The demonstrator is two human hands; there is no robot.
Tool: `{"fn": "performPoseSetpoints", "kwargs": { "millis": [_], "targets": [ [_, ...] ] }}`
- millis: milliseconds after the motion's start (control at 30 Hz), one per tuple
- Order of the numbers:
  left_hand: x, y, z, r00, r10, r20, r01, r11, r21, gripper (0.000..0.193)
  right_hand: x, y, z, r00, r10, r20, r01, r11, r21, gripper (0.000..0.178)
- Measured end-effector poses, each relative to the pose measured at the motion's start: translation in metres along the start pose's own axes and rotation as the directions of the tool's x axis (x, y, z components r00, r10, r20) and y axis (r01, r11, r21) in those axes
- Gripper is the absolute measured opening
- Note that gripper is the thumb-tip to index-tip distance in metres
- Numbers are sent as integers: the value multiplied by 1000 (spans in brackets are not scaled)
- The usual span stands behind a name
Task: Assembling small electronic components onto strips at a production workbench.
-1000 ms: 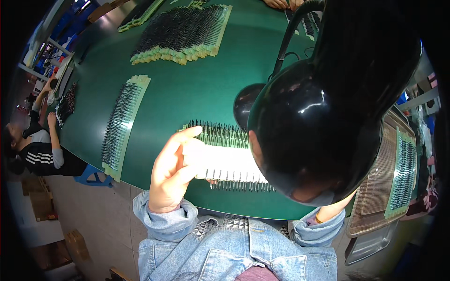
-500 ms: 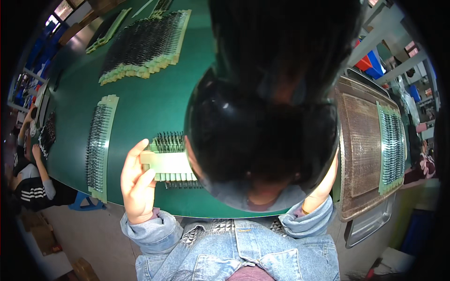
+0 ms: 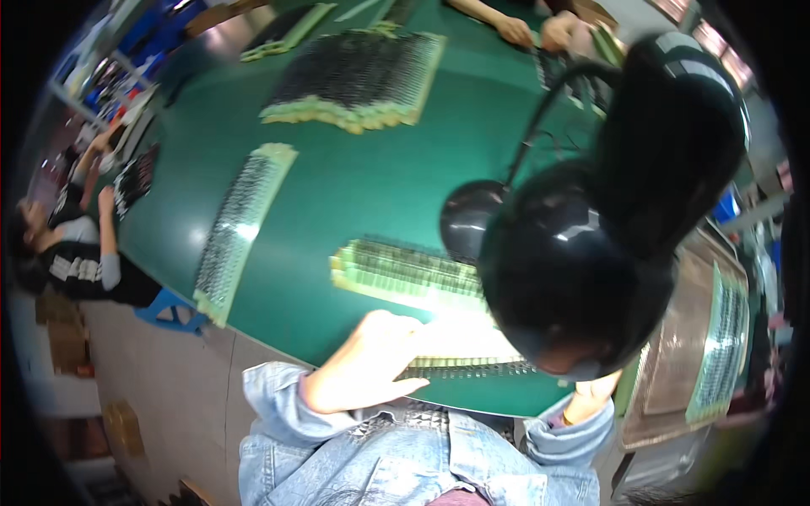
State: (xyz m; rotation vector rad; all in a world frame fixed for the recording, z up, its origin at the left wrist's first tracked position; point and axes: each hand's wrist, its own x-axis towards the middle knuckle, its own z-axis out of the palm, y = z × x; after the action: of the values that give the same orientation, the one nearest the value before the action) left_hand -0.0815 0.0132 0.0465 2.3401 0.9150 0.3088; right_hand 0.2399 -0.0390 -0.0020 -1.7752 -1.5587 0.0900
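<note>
At the table's near edge my left hand (image 3: 367,358) is closed at the left end of a pale green strip (image 3: 460,341), its thumb along the near side. Small dark pins line the strip's near edge, and glare whitens its top. A second green strip with dark pins (image 3: 396,274) lies just beyond it. My right hand (image 3: 595,392) is near the strip's right side; a glossy black rounded device (image 3: 582,270) hides its fingers and that end of the strip.
On the green table (image 3: 337,185) are a pinned strip (image 3: 245,228) at left and a wide stack of them (image 3: 354,80) behind. A brown mesh tray (image 3: 675,329) holds another strip (image 3: 721,337) at right. Co-workers' hands (image 3: 536,32) work at the far side; another person (image 3: 76,244) sits left.
The view has swung, shifting the table and black device across the picture. The far co-worker's hands and a second strip beyond mine now show. My left hand is turned more over its strip.
</note>
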Motion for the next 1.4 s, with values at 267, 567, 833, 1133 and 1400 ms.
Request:
{"fn": "performPoseSetpoints", "kwargs": {
  "millis": [267, 567, 833, 1133, 1400],
  "targets": [
    [-39, -13, 0, 990, -61, -130, -2, 899, -438, 25, -14, 7, 7, 999, 2, -46, 21, 874, 486, 43],
    [-122, -77, -59, 338, -753, -564, 523, 649, -553, 14, -6, 13, 15, 979, 200, -43, -134, 786, 604, 43],
    [-112, -144, -51, 342, -377, -861, 831, 548, 90, 19, -1, 9, 21, 973, 229, -33, -162, 776, 610, 44],
    [-125, -184, -76, 231, -285, -930, 941, 308, 139, 31, -1, 5, 19, 973, 230, -21, -170, 772, 612, 45],
    [-110, -175, -75, 296, -158, -942, 903, 367, 222, 43, 4, -6, 11, 981, 189, 34, -177, 820, 544, 46]
  ]
}}
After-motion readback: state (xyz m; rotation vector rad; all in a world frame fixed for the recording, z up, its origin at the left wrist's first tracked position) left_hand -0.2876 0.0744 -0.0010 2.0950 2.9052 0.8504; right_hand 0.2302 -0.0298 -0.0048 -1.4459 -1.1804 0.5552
